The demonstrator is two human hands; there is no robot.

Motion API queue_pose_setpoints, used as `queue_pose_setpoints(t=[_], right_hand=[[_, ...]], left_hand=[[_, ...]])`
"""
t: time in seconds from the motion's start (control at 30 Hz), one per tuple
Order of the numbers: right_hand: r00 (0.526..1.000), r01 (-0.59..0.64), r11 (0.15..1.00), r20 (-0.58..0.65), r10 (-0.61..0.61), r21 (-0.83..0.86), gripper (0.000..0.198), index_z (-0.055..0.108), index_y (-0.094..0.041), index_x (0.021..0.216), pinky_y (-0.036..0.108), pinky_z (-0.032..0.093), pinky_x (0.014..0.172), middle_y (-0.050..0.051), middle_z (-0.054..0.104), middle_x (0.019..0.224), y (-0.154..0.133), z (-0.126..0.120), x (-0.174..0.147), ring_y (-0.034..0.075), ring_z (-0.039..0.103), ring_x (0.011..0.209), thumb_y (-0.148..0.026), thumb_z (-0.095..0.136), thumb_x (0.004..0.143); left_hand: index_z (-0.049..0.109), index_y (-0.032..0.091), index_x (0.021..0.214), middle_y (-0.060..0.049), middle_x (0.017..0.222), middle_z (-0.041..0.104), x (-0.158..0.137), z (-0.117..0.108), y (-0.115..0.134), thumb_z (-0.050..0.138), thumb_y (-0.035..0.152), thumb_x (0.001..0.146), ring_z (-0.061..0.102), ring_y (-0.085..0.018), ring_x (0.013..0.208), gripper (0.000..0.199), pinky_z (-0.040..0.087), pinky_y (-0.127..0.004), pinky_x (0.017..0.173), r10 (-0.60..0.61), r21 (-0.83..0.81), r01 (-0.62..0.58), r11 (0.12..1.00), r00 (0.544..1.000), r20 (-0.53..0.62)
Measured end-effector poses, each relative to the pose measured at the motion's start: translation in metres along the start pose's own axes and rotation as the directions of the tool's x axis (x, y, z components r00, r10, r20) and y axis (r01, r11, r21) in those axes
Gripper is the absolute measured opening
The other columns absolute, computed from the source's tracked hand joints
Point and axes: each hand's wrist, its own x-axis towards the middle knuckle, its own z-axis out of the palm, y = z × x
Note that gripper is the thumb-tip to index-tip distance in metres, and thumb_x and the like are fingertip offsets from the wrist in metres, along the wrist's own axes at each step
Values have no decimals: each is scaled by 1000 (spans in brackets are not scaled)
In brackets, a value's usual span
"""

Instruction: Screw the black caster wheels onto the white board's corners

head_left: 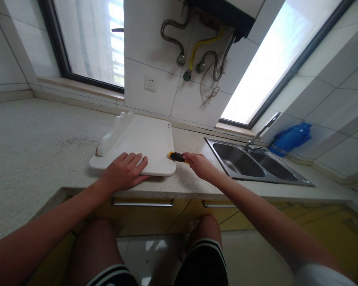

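A white panel (146,139) lies flat on the countertop, with a raised, wavy-edged white piece (111,135) standing along its left side. My left hand (125,171) grips the panel's front edge, fingers bent over the top and part of the hand below the rim. In my closed right hand (199,163) is a black-and-yellow tool (176,157), held by its right end. Its thick yellow-tipped end points left and reaches the panel's right edge. Whether that end touches the panel, I cannot tell. My fingers hide the tool's other end.
The speckled countertop (47,135) runs along the wall. To the right is a steel double sink (234,159) with a faucet (261,131), and a blue bag (290,139) behind it. Pipes hang beneath a wall heater (226,14). Cabinet handles (141,204) stick out below the counter.
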Motion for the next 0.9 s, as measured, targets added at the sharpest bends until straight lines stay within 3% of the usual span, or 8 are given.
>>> queue_pose_setpoints(t=[0.17,0.4,0.63,0.9], right_hand=[[999,-33,993,-12,31,-117,40,69,-25,131,32,35,74,10,81,113,-3,6,-4,23,74,94,-40,34,120],[999,-29,970,22,35,-240,38,63,-25,135,32,34,71,12,81,118,-12,2,-8,25,75,95,-39,31,120],[998,-20,965,57,36,-262,38,60,-25,137,32,40,74,13,81,122,-12,3,-8,27,77,99,-39,29,120],[995,-85,971,33,95,-224,44,58,-25,136,33,40,71,12,82,122,-22,5,-13,30,79,101,-45,22,120]], left_hand=[[77,13,122,-23,118,78,1,-2,1,62,52,108,71,-35,94,44,52,-48,76,-2,16,2,1000,1000,-4],[78,13,121,-21,117,79,2,-4,1,56,55,110,70,-33,91,48,52,-47,76,1,66,-2,998,1000,5],[78,15,123,-21,115,78,1,-3,2,60,53,109,71,-35,95,44,49,-46,76,-61,-76,63,995,998,23],[77,10,121,-22,116,78,1,-4,2,58,55,109,70,-35,93,50,50,-49,76,-1,55,1,998,1000,5]])
